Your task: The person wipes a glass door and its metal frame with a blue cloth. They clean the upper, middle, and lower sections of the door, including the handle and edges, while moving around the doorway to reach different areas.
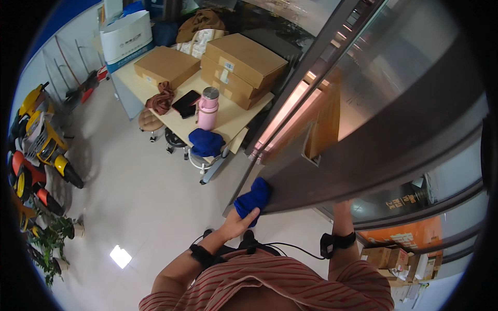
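My left hand [238,225] grips a blue cloth [255,196], its thumb on the near side. The cloth lies against the free end of a dark brown door frame [334,171] that holds glass panels. My right hand [342,206] is at the lower edge of the same door, to the right. The door hides most of its fingers, so whether it grips the edge cannot be told. Black straps circle both wrists, and a black cable runs to the one on the right.
Ahead stands a wheeled table [229,116] with cardboard boxes [243,66], a pink vacuum flask [208,109], a phone [186,103] and another blue cloth [206,142]. Stools sit beneath it. Children's ride-on motorbikes [46,144] and potted plants [54,241] line the left. Cartons [400,264] are stacked at right.
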A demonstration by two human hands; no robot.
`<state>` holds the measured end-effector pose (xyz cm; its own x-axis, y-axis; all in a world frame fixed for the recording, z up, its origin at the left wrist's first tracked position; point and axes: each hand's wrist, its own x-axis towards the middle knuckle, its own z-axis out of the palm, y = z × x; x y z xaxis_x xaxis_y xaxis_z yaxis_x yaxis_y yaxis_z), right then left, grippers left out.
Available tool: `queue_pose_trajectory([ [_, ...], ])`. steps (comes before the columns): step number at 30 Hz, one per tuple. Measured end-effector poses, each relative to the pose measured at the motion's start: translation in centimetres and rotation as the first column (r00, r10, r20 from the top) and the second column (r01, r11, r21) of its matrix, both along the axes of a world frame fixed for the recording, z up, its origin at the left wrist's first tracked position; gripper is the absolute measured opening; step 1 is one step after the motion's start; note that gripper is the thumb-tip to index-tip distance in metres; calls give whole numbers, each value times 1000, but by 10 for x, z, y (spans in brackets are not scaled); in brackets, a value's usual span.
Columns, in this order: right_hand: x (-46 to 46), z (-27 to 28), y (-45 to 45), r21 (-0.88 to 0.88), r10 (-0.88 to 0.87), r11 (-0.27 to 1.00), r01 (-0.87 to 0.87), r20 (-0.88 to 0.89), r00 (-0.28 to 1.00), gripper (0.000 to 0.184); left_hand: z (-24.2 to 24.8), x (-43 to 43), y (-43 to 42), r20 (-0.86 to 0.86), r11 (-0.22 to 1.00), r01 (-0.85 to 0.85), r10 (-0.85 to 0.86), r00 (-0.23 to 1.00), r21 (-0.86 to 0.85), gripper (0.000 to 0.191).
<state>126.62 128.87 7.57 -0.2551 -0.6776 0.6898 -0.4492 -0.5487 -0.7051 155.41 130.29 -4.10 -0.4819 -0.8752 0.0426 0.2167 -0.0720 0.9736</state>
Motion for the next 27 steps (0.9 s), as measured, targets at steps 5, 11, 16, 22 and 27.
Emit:
queue_pose_trajectory([
  [5,-51,-9,33,13,-90,996,89,229,969,36,-6,-33,-11,140,899,435,-437,888,45,26],
  [11,-92,19,62,7,-180,982,189,347,920,38,33,-57,-29,-248,825,381,-300,921,418,47],
  [16,-120,41,70,14,-210,975,222,391,896,40,88,-94,-58,-248,933,292,-238,939,209,45],
  [22,-147,50,78,28,-215,974,224,415,884,42,117,-225,-39,-68,712,106,-210,975,-694,64],
  [27,-166,53,82,45,-214,975,215,417,883,44,40,-238,-1,-235,883,364,-436,868,-295,87],
])
